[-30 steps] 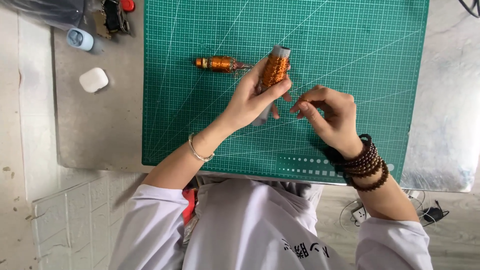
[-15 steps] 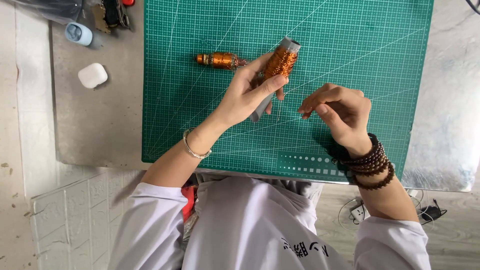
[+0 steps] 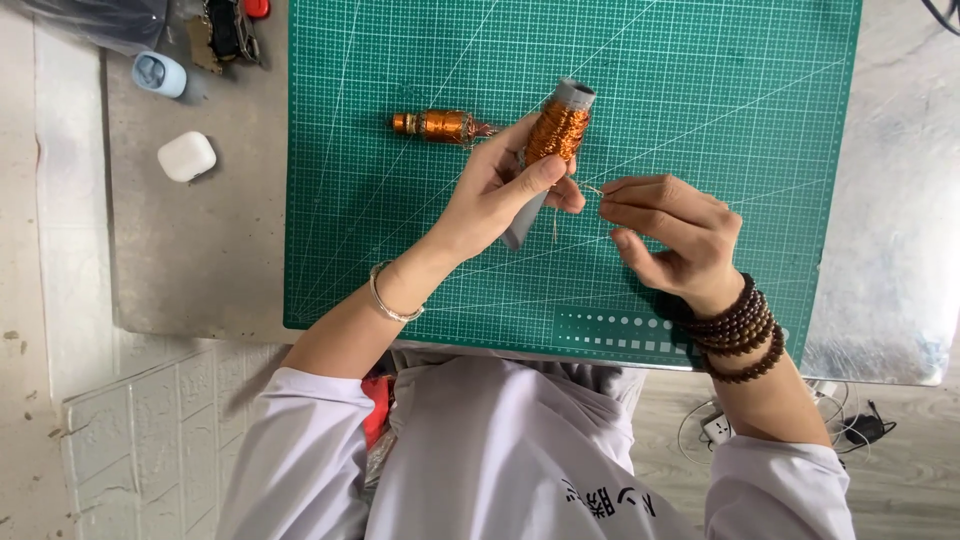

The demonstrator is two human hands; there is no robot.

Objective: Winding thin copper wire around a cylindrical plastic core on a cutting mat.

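My left hand (image 3: 500,195) grips a grey tube wound with copper wire (image 3: 556,132), held tilted above the green cutting mat (image 3: 700,90). My right hand (image 3: 665,232) pinches a thin copper wire end (image 3: 594,189) that runs from the coil, just right of the left thumb. A second, smaller copper-wound part (image 3: 440,125) lies on the mat to the left of the tube. A silver bangle sits on my left wrist and dark bead bracelets on my right wrist.
The mat lies on a grey metal table (image 3: 200,250). At the table's left are a white earbud case (image 3: 186,156), a pale blue case (image 3: 159,74) and small tools at the top edge (image 3: 232,28). Cables and a plug strip (image 3: 720,428) lie on the floor.
The tube has tilted more upright in my left hand. My right hand has moved closer to the left and now pinches the wire end.
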